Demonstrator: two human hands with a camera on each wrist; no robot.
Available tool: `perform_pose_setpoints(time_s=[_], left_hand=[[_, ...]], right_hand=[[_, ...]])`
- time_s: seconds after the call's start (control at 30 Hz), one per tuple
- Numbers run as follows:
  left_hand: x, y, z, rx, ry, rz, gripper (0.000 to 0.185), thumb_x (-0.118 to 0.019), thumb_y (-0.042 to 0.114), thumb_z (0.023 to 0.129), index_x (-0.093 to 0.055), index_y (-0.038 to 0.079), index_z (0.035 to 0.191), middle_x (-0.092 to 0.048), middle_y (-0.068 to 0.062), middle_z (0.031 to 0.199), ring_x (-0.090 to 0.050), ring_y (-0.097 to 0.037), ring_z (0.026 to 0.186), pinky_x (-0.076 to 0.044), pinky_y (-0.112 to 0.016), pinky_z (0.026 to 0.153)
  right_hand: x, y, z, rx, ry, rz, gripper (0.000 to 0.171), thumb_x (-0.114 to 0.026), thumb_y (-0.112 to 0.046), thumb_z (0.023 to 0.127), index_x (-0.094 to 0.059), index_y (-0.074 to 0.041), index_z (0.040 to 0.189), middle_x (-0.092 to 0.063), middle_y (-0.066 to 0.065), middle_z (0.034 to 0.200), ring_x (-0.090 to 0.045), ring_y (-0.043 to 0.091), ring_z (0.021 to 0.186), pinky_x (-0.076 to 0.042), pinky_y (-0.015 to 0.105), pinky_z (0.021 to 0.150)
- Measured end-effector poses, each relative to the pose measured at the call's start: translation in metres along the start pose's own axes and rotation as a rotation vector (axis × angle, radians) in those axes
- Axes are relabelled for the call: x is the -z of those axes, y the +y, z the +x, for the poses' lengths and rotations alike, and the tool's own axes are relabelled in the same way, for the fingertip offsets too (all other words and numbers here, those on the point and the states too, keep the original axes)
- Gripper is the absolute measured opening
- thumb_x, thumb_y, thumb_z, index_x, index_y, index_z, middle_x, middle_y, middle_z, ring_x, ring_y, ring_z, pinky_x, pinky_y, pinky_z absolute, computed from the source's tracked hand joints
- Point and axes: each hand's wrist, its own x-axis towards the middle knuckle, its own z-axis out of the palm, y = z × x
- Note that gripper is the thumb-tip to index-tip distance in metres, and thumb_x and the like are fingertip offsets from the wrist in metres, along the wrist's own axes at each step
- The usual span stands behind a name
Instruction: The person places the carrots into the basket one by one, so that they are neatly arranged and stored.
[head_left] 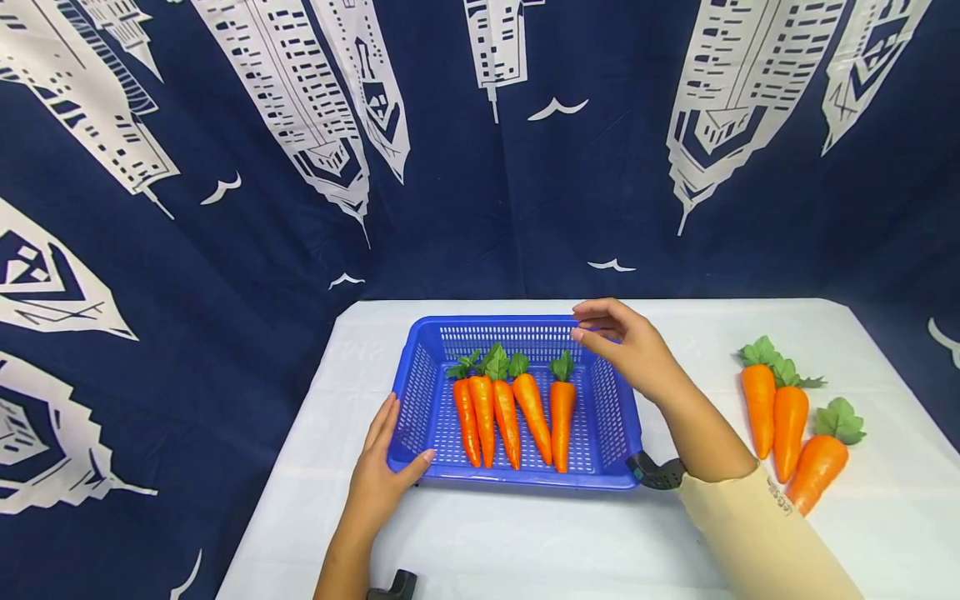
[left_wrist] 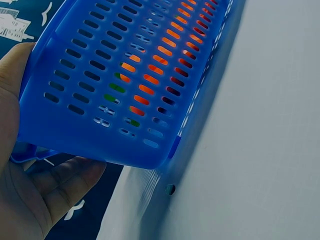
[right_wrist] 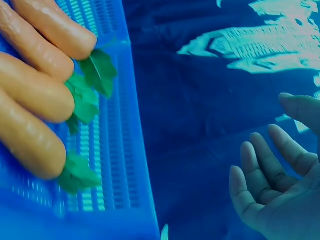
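Backdrop: a navy curtain [head_left: 187, 275] printed with white towers hangs behind and to the left of a white table [head_left: 525, 542].
Left hand: the left hand [head_left: 378, 479] grips the near left corner of the blue basket [head_left: 442, 333], thumb on the front rim and fingers along the left wall; the left wrist view shows the fingers curled under the slotted wall.
Basket: it sits on the table, just left of centre, its long side towards the person.
Carrots in basket: five carrots [head_left: 513, 412] lie side by side on the basket floor, leaves pointing to the far wall; the four on the left touch, the fifth lies slightly apart on the right.
Right hand: the right hand [head_left: 626, 342] hovers over the far right part of the basket, fingers loosely bent and holding nothing; the right wrist view shows the palm open.
Loose carrots: three more carrots [head_left: 791, 425] lie together on the table, well to the right of the basket.
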Motion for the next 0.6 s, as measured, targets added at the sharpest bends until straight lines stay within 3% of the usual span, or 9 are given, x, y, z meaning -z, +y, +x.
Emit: perform_pose_setpoints(time_s=[0.13, 0.23, 0.43, 0.6], left_hand=[[0.000, 0.001, 0.000, -0.008, 0.002, 0.003, 0.095, -0.078, 0.047, 0.087, -0.023, 0.026, 0.162, -0.014, 0.011, 0.170, -0.016, -0.033, 0.158, -0.019, -0.066, 0.122], [0.000, 0.001, 0.000, -0.011, 0.004, 0.004, 0.096, -0.078, 0.047, 0.086, -0.024, 0.026, 0.162, -0.014, 0.011, 0.170, -0.016, -0.033, 0.158, -0.020, -0.066, 0.121], [0.000, 0.000, -0.001, -0.004, 0.009, 0.000, 0.097, -0.080, 0.045, 0.085, -0.024, 0.026, 0.162, -0.015, 0.011, 0.170, -0.017, -0.032, 0.158, -0.020, -0.066, 0.122], [0.000, 0.001, 0.000, -0.005, 0.002, 0.006, 0.096, -0.078, 0.046, 0.086, -0.023, 0.025, 0.162, -0.014, 0.011, 0.170, -0.017, -0.033, 0.158, -0.020, -0.066, 0.121]], right_hand=[[0.016, 0.006, -0.015, -0.032, 0.070, 0.008, 0.042, -0.066, -0.031, 0.099, -0.059, -0.011, 0.135, -0.064, 0.010, 0.128, -0.062, 0.006, 0.111, -0.046, 0.004, 0.092], [0.026, 0.012, -0.027, -0.067, 0.129, 0.006, 0.045, -0.065, -0.032, 0.099, -0.057, -0.010, 0.138, -0.063, 0.005, 0.127, -0.060, -0.004, 0.107, -0.046, 0.002, 0.090], [0.041, 0.027, -0.048, -0.125, 0.249, -0.017, 0.048, -0.065, -0.031, 0.100, -0.055, -0.007, 0.140, -0.059, -0.017, 0.122, -0.057, -0.011, 0.106, -0.045, 0.000, 0.088], [0.057, 0.042, -0.068, -0.203, 0.313, -0.050, 0.052, -0.065, -0.034, 0.099, -0.053, -0.008, 0.143, -0.059, -0.017, 0.124, -0.054, -0.015, 0.104, -0.045, -0.001, 0.083]])
